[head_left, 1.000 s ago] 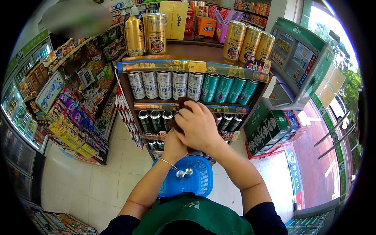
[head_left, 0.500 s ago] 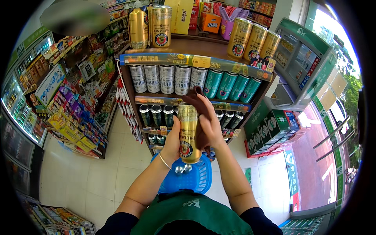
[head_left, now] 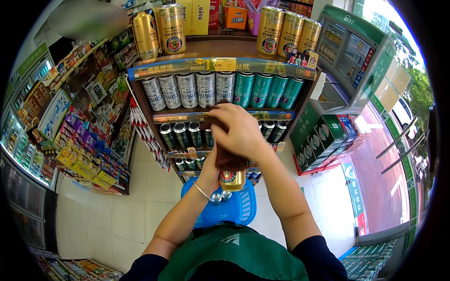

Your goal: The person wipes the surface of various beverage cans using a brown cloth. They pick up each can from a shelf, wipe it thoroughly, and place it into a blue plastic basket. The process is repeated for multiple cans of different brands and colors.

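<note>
The left hand [head_left: 209, 172] sets its palm along the left side of a tall gold cylindrical metal can [head_left: 235, 181]; its fingers appear curled round the can, though their tips are hidden and the exact gap cannot be told. The right hand [head_left: 238, 132] lies over the upper part, fingers together and bent, gripping a dark brown soft cloth [head_left: 231, 161] that is pressed against the can. Only the lower end of the can shows beneath the cloth. It is held in front of the brown shelf unit [head_left: 211, 46], above the blue perforated plastic basket [head_left: 252, 211].

Inside the basket stand two small silver-topped cans [head_left: 226, 194], near the left wrist, which wears a thin pale bangle [head_left: 202, 191]. The shelf's upper tier holds silver-white cans [head_left: 188, 92] at left and teal cans [head_left: 260, 91] at right; dark green cans [head_left: 181, 134] fill the tier below. Further gold cans [head_left: 287, 35] stand upright on top, in two groups, left and right.
</note>
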`<state>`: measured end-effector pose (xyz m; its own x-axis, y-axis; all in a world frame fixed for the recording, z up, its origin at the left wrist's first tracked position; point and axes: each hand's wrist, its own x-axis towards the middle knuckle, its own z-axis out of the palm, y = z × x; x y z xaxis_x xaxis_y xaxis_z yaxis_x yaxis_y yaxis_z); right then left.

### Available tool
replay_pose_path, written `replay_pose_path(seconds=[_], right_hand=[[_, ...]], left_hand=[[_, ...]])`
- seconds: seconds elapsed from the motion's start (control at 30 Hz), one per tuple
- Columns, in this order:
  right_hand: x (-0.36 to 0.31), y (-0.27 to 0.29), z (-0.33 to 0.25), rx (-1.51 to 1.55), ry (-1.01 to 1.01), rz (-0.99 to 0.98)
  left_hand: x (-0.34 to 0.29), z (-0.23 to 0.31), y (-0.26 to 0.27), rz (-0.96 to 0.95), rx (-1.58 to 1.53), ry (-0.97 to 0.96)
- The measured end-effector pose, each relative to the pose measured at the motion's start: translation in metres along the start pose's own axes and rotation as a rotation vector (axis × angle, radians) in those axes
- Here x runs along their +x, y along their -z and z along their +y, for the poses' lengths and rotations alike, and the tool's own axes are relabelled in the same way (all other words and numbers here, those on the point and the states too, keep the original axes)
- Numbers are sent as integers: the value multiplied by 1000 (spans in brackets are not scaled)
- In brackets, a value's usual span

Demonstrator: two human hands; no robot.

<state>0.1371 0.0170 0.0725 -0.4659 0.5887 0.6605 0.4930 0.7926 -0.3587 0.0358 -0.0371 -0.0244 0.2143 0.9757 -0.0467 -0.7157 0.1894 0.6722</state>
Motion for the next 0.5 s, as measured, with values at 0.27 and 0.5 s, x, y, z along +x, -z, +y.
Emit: replay_pose_path(seconds=[0.27,0.5], right_hand=[[-59,-26,40,1791,-855,22],[-44,-35,44,981,-585,77]], left_hand=[[-13,20,-14,-207,-279,287],[0,-8,11,62,294,-164]])
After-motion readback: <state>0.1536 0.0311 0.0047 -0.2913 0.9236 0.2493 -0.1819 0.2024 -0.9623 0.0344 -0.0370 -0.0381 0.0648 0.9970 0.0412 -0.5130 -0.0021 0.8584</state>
